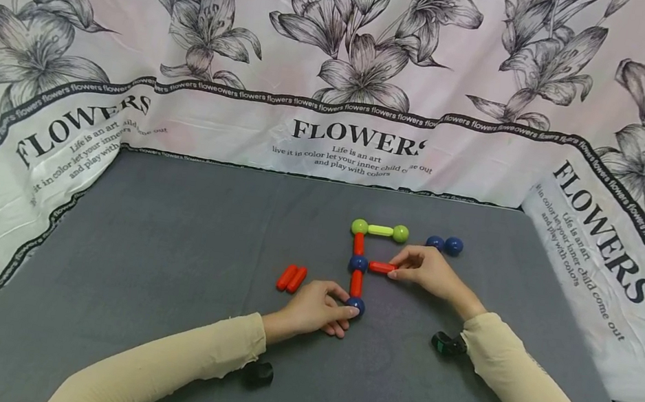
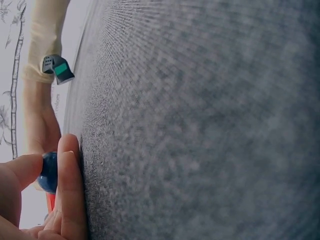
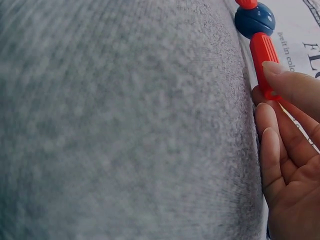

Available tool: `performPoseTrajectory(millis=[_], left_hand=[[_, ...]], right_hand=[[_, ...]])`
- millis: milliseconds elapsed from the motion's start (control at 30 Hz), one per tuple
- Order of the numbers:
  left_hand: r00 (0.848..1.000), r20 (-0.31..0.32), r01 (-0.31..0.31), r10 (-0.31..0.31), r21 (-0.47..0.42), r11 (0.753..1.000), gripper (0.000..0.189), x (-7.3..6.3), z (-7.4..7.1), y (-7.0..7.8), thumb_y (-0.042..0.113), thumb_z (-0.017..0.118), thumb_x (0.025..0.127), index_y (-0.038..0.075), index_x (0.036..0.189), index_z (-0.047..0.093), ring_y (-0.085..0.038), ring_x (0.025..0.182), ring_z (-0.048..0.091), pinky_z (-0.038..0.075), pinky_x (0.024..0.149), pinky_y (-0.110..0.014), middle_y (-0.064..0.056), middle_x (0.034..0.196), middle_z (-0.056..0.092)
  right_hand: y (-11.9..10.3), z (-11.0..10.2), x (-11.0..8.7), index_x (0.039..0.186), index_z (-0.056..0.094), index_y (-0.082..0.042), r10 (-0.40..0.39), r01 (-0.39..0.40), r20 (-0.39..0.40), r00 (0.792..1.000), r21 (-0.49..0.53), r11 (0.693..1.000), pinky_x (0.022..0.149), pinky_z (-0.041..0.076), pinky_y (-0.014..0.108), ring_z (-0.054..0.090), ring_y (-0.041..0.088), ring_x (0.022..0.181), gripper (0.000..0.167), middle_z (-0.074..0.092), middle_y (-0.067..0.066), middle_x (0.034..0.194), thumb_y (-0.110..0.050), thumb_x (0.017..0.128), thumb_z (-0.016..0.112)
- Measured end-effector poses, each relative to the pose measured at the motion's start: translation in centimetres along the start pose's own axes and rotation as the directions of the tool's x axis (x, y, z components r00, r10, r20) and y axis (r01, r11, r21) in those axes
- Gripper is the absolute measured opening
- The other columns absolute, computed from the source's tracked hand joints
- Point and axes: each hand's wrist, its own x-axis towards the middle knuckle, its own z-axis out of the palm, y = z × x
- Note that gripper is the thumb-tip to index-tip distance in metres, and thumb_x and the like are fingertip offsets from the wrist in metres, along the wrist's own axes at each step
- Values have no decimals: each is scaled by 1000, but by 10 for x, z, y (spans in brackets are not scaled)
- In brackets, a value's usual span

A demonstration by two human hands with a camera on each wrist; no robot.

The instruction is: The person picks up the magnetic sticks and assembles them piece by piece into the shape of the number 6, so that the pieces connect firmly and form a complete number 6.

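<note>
Just below the centre of the head view, the left hand [image 1: 314,308] is clamped on a glossy dark blue ball [image 1: 356,303], the lowest piece of a figure on the grey fabric-covered worktop [image 1: 185,243]. Right of centre, the right hand [image 1: 429,271] pinches a short red ridged rod [image 1: 380,267], its far end touching the figure's middle blue ball [image 1: 359,263]. At the figure's top, a slim yellow-green rod [image 1: 380,231] joins two shiny lime-green balls [image 1: 360,226]. Left of the figure lie two loose red rods [image 1: 297,280].
</note>
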Motion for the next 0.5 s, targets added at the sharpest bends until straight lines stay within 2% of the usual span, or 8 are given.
performPoseTrajectory(millis=[500], left_hand=[[1000,-3,0,0,9,1000,35,2,1,-2,28,75,89,6,113,61,-12,58,70,59,56,-27,-10,77,75]], right_hand=[[-4,2,-2,98,73,-11,5,-5,1,1000,-1,1000,67,51,22,61,10,75,18,70,10,92,-18,83,81]])
